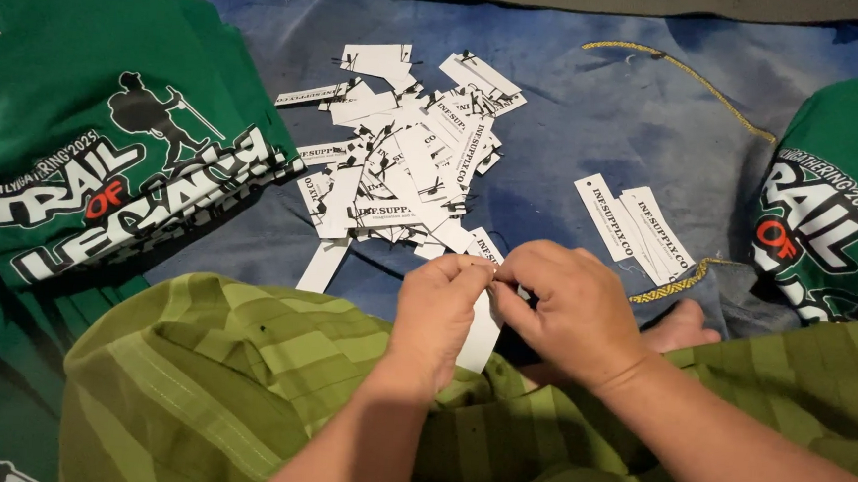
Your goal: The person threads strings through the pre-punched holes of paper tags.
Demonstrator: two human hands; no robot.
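Observation:
My left hand and my right hand meet in front of me, fingertips pinched together on a long white paper tag that hangs down between them. Just beyond the hands lies a heap of several white printed tags on a blue cloth. Two more white tags lie side by side to the right of the heap. My lap is covered by green striped fabric.
A pile of folded green printed shirts lies at the left, another green printed shirt at the right edge. A yellow cord curves across the blue cloth at upper right. A bare foot shows beside my right hand.

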